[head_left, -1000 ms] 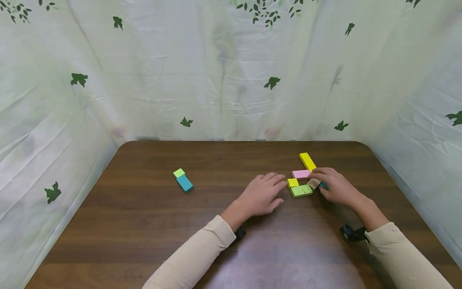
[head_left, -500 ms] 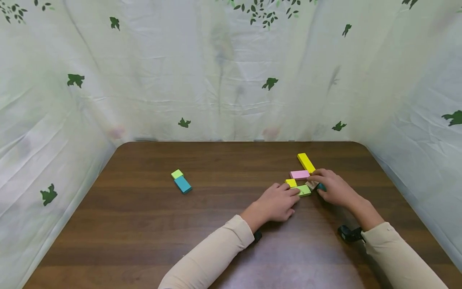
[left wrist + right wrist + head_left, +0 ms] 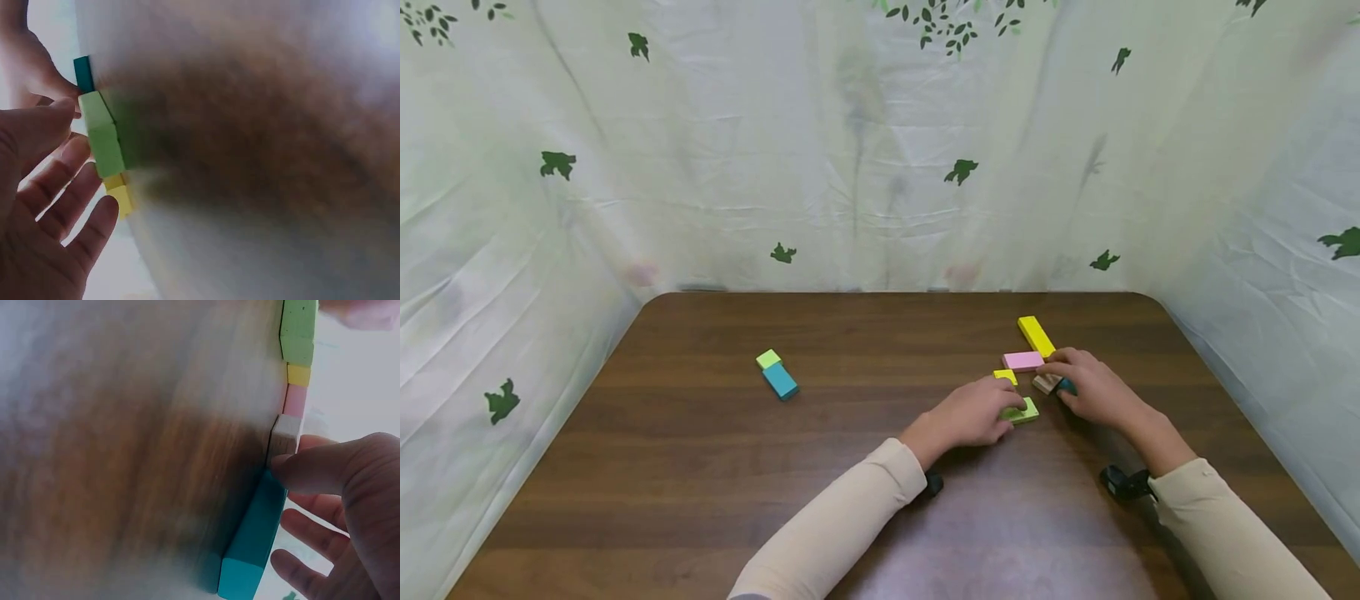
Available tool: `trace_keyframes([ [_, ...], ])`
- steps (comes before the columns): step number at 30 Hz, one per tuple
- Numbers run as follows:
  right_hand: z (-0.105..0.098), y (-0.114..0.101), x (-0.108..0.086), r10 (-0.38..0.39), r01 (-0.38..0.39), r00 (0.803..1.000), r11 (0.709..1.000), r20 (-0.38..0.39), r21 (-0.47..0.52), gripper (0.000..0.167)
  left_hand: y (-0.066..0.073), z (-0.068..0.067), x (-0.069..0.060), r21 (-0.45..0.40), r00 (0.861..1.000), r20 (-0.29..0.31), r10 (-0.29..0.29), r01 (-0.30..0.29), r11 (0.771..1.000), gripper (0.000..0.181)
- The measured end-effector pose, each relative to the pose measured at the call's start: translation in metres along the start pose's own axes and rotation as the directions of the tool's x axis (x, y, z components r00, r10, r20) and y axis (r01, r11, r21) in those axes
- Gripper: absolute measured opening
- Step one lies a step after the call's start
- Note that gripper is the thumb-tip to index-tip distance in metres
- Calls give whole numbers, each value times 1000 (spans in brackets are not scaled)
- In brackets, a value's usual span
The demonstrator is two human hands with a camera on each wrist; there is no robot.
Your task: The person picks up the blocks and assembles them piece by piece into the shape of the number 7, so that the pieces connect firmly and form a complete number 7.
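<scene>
My left hand (image 3: 966, 412) reaches over a light green block (image 3: 1027, 412) with fingers curled onto it; in the left wrist view the thumb (image 3: 59, 114) is on the near side and fingertips lie behind the block. My right hand (image 3: 1096, 390) holds a teal block (image 3: 253, 525), its thumb at the joint with a plain wooden block (image 3: 1045, 383) and its fingers on the far side. The wooden and teal blocks stand end to end. A small yellow block (image 3: 1004, 375), a pink block (image 3: 1022, 361) and a long yellow block (image 3: 1036, 335) lie around them.
On the left of the brown wooden table (image 3: 700, 467) a small light green block (image 3: 768, 358) touches a blue block (image 3: 781, 381). A white leaf-patterned curtain (image 3: 820, 150) surrounds the table's back and sides.
My left hand has moved right onto the light green block, which has shifted slightly toward me, apart from the wooden block. The right hand stays nearly still.
</scene>
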State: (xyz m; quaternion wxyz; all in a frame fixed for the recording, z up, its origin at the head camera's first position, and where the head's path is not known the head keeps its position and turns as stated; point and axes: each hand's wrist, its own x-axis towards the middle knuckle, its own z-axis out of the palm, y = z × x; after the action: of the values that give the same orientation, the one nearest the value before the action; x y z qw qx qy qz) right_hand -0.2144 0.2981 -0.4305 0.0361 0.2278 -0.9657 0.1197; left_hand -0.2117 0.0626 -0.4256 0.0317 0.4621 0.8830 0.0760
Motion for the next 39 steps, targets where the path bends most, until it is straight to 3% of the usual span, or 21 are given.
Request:
trace_keyframes([
  [4, 0, 1, 0, 5, -5, 1000, 1000, 13, 2, 42, -5, 4, 9, -111, 998, 40, -55, 59, 992, 41],
  [7, -1, 3, 0, -5, 5, 1000, 1000, 15, 1, 42, -8, 5, 13, -147, 995, 67, -78, 87, 985, 42],
  [13, -1, 5, 2, -30, 30, 1000, 1000, -2, 1, 39, -8, 3, 19, -125, 994, 88, -71, 82, 989, 43],
  [23, -2, 6, 3, -16, 15, 1000, 1000, 17, 19, 35, -11, 3, 19, -220, 994, 83, -64, 81, 972, 44],
  [39, -4, 2, 6, -25, 25, 999, 1000, 27, -6, 35, -10, 2, 17, -156, 997, 73, -38, 49, 987, 40],
])
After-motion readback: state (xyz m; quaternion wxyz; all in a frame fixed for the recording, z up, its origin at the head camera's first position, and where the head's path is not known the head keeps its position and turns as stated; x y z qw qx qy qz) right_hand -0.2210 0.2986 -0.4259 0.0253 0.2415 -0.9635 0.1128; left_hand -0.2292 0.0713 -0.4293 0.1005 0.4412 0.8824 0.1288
